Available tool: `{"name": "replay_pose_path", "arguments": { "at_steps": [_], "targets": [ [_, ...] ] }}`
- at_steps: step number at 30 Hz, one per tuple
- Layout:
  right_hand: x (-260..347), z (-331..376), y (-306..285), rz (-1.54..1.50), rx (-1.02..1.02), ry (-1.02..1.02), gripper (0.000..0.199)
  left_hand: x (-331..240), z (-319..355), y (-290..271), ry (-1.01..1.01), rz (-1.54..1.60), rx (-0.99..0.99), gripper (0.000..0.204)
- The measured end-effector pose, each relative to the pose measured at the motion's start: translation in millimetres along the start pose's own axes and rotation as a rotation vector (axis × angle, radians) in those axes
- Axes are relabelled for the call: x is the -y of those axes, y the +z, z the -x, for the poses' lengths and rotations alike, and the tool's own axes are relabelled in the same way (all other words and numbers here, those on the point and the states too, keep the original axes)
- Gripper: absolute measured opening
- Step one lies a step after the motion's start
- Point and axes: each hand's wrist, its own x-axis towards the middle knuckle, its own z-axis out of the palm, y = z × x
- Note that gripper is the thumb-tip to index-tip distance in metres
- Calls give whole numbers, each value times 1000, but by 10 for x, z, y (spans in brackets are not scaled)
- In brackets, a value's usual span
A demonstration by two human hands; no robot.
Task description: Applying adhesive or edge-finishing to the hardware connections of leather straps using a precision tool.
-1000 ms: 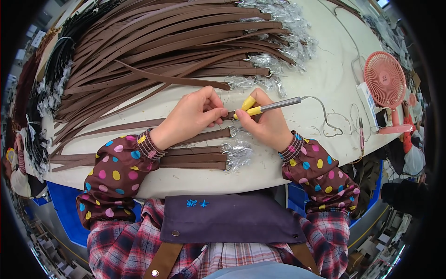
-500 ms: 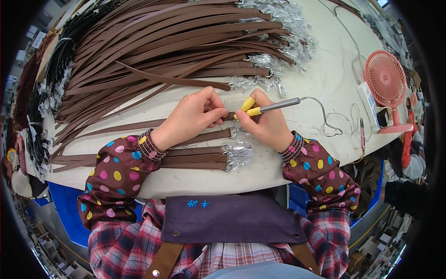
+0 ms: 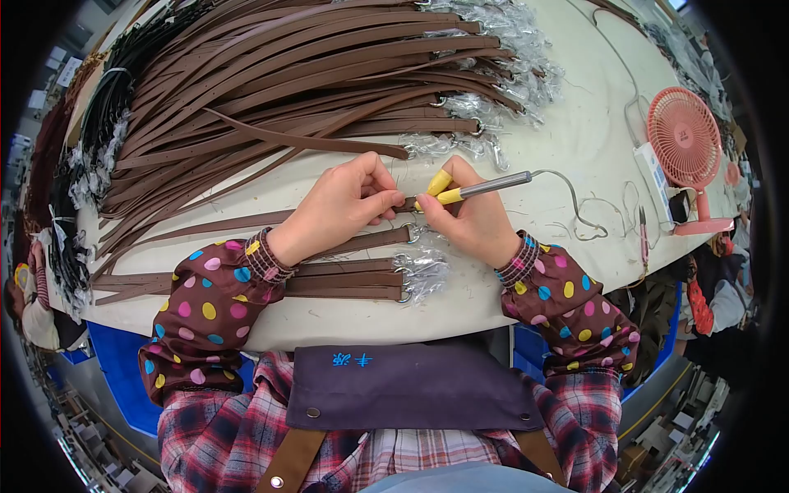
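My left hand (image 3: 341, 201) is pinched closed near the end of a brown strap (image 3: 226, 222), which runs beneath it from the left. Its fingertips hide part of the strap's end. In my right hand (image 3: 472, 222) is a corded pen-shaped tool (image 3: 496, 184) with a grey barrel and a yellow grip. Yellow wrapping covers a finger of that hand. The tool's tip, mostly hidden by my fingers, is at the strap's end beside my left fingertips. Just nearer to me lie more brown straps (image 3: 353, 279) with metal rings and clear plastic wrap (image 3: 427, 271) at their right ends.
A large pile of brown straps (image 3: 312, 74) spreads across the far side of the white table (image 3: 575, 148). Black straps (image 3: 103, 107) hang bundled at the left. To the right stand a pink fan (image 3: 684, 135), loose cords and small pink-handled tweezers (image 3: 643, 238). Blue bins (image 3: 123, 370) sit below the edge.
Both hands, the strap and the pen-shaped tool keep nearly the same places. The whole view has shifted very slightly.
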Motion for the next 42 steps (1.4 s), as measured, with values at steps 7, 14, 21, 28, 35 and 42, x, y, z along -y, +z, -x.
{"name": "replay_pose_path", "arguments": {
  "at_steps": [7,14,21,28,35,42],
  "targets": [
    [12,5,6,-68,-34,-22,23,-61,23,24,19,-31,-61,14],
    [-38,-12,16,-30,-48,-41,25,-49,14,26,27,-10,-74,14],
    [-33,-6,21,-31,-50,-31,25,-28,16,44,61,20,-92,17],
    [-30,-7,32,-21,-52,-28,25,-20,18,42,53,15,-93,17],
    [-14,-10,26,-1,-56,-42,25,-37,17,39,48,19,-91,17],
    [-35,5,-5,-104,-77,-20,18,-87,56,33,142,-255,-133,20]
  ]
}}
